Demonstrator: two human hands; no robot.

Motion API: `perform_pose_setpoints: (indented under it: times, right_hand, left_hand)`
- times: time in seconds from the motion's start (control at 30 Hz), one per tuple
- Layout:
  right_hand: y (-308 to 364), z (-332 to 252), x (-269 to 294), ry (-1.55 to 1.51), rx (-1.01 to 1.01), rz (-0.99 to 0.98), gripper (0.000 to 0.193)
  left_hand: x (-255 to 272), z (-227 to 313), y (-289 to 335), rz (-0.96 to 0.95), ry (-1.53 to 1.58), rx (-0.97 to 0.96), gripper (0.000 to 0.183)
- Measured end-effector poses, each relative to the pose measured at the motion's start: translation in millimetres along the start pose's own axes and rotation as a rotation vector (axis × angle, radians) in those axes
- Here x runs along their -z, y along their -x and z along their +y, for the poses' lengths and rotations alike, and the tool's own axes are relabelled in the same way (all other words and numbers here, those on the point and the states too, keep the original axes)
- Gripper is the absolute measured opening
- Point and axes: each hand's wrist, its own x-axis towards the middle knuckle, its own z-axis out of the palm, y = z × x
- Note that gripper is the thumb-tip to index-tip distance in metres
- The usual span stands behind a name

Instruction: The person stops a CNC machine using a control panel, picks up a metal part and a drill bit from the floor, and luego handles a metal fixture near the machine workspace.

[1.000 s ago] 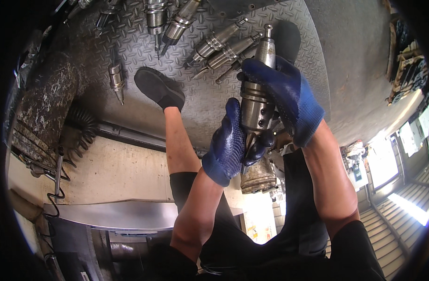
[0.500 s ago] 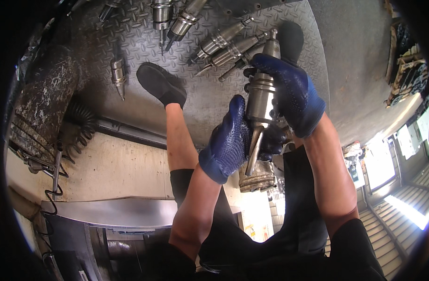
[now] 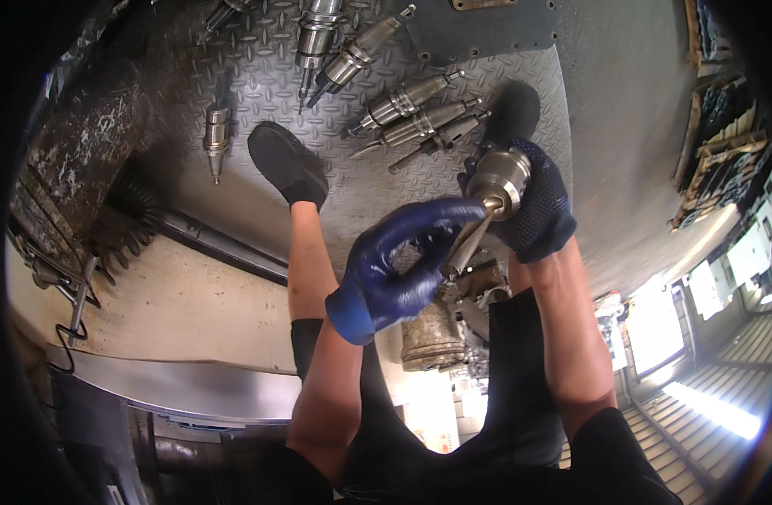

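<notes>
My gloved right hand (image 3: 544,202) is wrapped round a steel tool holder (image 3: 499,177), whose nose now faces me. A thick fluted drill bit (image 3: 466,248) sticks out of the holder, slanting down to the left. My gloved left hand (image 3: 390,273) has its thumb and forefinger curved into a ring, the fingertips closed at the drill bit; part of the contact is hidden. The holder's far end is hidden behind my right hand. Beyond my hands, several more tool holders (image 3: 420,124) with cutters lie on the tread-plate floor (image 3: 268,76).
My dark shoes (image 3: 287,162) stand on the plate among the tool holders. One lone tool holder (image 3: 218,135) lies to the left. A dark coiled hose (image 3: 133,206) hangs by the cream panel (image 3: 192,295). A dirty cylindrical metal part (image 3: 432,337) shows below my hands.
The tool holder has tilted from lengthwise so its nose and drill bit turn toward me. My left hand has shifted from beside the holder to the drill bit, its fingers now curled.
</notes>
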Motion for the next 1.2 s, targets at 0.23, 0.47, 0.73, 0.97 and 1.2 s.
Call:
perform_pose_setpoints:
  times: [0.23,0.47,0.73,0.97,1.2]
  right_hand:
    - [3,0,-7,0.072,-0.121,0.013,0.039]
    - [4,-3,-18,0.193,-0.172,-0.056,0.034]
    - [2,15,-16,0.038,-0.240,-0.059,0.028]
    - [1,4,-22,0.674,0.007,-0.117,0.030]
    - [-2,2,-26,0.550,-0.023,-0.051,0.021]
  left_hand:
    - [2,1,-5,-0.101,-0.210,-0.262,0.049]
    - [6,3,-4,-0.101,-0.075,-0.165,0.045]
    - [10,0,-8,-0.069,0.082,-0.120,0.046]
    - [16,-9,-9,-0.053,0.057,-0.174,0.041]
    - [11,-7,-7,0.011,0.383,-0.088,0.049]
